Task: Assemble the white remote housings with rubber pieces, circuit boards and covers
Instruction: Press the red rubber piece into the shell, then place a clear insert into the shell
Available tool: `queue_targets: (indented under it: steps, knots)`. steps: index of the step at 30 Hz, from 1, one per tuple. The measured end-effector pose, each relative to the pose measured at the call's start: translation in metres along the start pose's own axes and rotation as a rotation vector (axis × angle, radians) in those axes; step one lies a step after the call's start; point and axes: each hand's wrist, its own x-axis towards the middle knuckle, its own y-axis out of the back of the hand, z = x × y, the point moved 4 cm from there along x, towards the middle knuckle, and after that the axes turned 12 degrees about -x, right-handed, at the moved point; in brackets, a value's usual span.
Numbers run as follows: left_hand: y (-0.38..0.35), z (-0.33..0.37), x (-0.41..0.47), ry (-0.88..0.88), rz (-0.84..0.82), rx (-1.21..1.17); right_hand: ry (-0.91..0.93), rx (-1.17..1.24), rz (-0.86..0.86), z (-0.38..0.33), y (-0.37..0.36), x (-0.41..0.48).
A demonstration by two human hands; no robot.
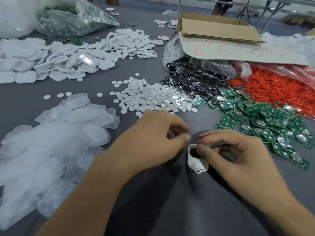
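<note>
White housing [196, 161] is pinched in the right hand [238, 155], dark insert [193, 152] inside; left hand [153, 138] just beside it curls, blurred, hold unclear; a slack pinch could tilt the housing, unseating the insert.

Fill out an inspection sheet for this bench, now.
Surface: grey table, largely covered by loose part piles.
Job's things: white housing in hand; heaps of green circuit boards, white discs, black pieces, red rings, white shells, clear covers.
Clutter: cardboard box, plastic bag of boards.
Grips: right hand holds the white housing; left hand curled beside it, contents blurred.
Cables: nothing seen.
Surroundings: metal table frame behind.
</note>
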Motion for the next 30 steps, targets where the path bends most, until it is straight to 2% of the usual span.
queue_targets:
  steps: [2, 4, 8, 10, 14, 17, 20, 23, 27, 30]
  knots:
    - [0.036, -0.004, -0.005, 0.039, 0.214, -0.011, 0.071, -0.041, 0.049, -0.015, -0.002, -0.001]
    - [0.081, -0.016, -0.017, 0.135, 0.382, 0.033, 0.174, -0.051, 0.02, -0.045, -0.02, -0.001]
    - [0.129, -0.05, -0.039, 0.43, 0.416, 0.15, 0.317, -0.164, -0.142, -0.107, -0.093, 0.024]
    - [0.131, -0.061, -0.042, 0.489, 0.435, 0.094, 0.274, -0.214, -0.26, -0.124, -0.127, 0.038]
    - [0.133, -0.065, -0.042, 0.446, 0.517, 0.039, 0.245, -0.187, -0.253, -0.124, -0.144, 0.04]
    - [0.128, -0.056, -0.037, 0.336, 0.559, -0.026, 0.145, 0.003, -0.251, -0.11, -0.132, 0.043]
    - [0.116, -0.037, -0.027, 0.204, 0.514, -0.119, -0.005, 0.214, -0.262, -0.094, -0.121, 0.05]
    - [0.105, -0.023, -0.022, 0.173, 0.405, -0.142, -0.169, 0.458, -0.324, -0.086, -0.12, 0.05]
    - [0.107, -0.021, -0.028, 0.219, 0.344, -0.067, -0.178, 0.52, -0.397, -0.09, -0.125, 0.044]
    - [0.109, -0.021, -0.033, 0.241, 0.387, -0.065, -0.125, 0.575, -0.317, -0.087, -0.109, 0.041]
